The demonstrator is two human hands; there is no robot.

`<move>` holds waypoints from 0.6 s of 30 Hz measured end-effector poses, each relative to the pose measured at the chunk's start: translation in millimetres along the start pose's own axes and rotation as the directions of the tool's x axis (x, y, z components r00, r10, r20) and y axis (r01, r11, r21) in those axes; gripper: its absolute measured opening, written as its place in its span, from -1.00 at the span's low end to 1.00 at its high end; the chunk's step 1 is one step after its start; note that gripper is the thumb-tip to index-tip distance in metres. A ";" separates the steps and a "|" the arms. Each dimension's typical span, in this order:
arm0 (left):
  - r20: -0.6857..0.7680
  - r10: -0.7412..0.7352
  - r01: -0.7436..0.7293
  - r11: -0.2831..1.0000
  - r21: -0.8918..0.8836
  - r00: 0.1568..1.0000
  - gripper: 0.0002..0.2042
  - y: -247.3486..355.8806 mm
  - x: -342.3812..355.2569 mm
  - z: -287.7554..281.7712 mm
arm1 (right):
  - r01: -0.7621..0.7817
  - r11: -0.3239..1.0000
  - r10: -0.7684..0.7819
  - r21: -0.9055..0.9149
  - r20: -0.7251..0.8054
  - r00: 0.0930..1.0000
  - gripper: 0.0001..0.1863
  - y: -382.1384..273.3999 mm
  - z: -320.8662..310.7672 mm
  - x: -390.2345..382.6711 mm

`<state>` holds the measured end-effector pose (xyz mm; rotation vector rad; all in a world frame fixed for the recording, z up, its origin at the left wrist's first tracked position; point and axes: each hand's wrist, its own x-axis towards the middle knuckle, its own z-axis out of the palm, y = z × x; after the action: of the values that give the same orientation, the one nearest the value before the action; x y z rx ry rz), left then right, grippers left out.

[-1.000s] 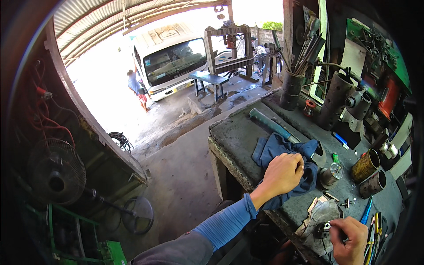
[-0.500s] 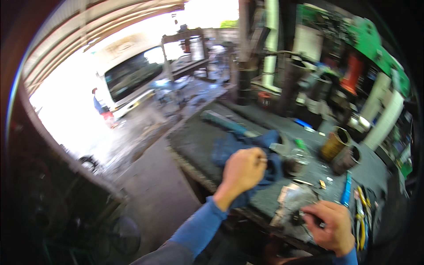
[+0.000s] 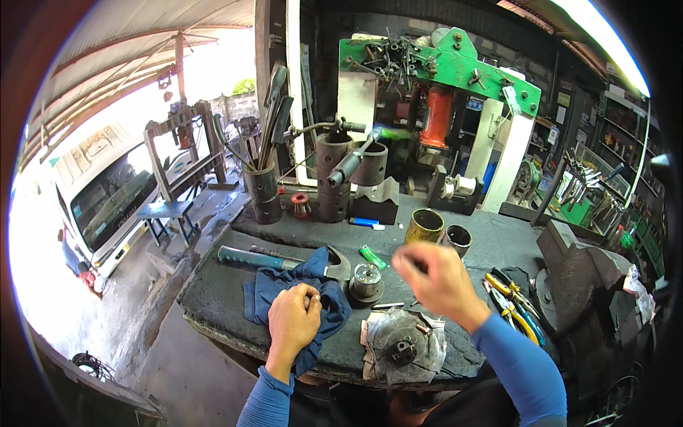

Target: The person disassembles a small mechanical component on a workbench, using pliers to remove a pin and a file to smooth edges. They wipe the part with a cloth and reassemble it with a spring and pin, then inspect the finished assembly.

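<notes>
My left hand is closed at the near edge of a dark blue cloth; whatever its curled fingers may hold is hidden. My right hand hovers over the bench with its fingers bent together, slightly blurred, and I cannot make out anything in them. Below and left of it, a dark metal part rests on a greyish rag. Between the hands stands a round flanged metal piece, with a green lighter behind it. A hammer with a teal handle lies partly under the cloth.
A yellowish metal sleeve and a dark sleeve stand beyond my right hand. Pliers lie to the right, before a heavy vise. Tall tubes and a green press frame rise at the back.
My view has turned right. The right hand has risen away from the dark part on the rag, toward the sleeves. My left hand stays closed at the blue cloth.
</notes>
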<state>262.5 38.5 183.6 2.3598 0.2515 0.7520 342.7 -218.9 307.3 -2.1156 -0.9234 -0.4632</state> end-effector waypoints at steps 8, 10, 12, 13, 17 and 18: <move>0.025 0.002 -0.001 0.999 -0.038 1.000 -0.90 0.4 0.3 -1.8 | -0.471 0.402 0.541 0.785 0.211 0.814 -0.34 2.4 54.6 143.6; 0.022 0.012 -0.011 1.000 -0.028 1.000 -0.90 -0.3 0.0 -2.0 | -0.450 0.253 0.602 0.856 0.224 0.766 -0.30 2.9 69.8 162.9; 0.023 0.023 -0.022 0.999 -0.031 0.999 -0.90 1.3 -0.1 -1.0 | -0.396 0.186 0.598 0.899 0.216 0.772 -0.36 3.2 81.2 174.7; 0.025 0.023 -0.023 0.999 -0.036 0.999 -0.90 0.2 0.2 0.1 | -0.393 0.182 0.597 0.901 0.217 0.772 -0.42 3.6 85.8 178.2; 0.028 0.013 -0.012 0.999 -0.038 1.000 -0.91 -3.5 -0.2 -2.9 | -0.369 0.196 0.587 0.908 0.193 0.786 -0.75 -7.4 91.5 186.2; 0.031 0.016 -0.015 0.999 -0.041 0.999 -0.90 -2.7 0.5 -2.3 | -0.364 0.207 0.601 0.908 0.175 0.780 -0.81 -5.3 90.3 188.4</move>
<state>261.6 42.0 183.5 2.3358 0.2032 0.7201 467.5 -60.2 361.4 -1.1035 -0.1604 0.1857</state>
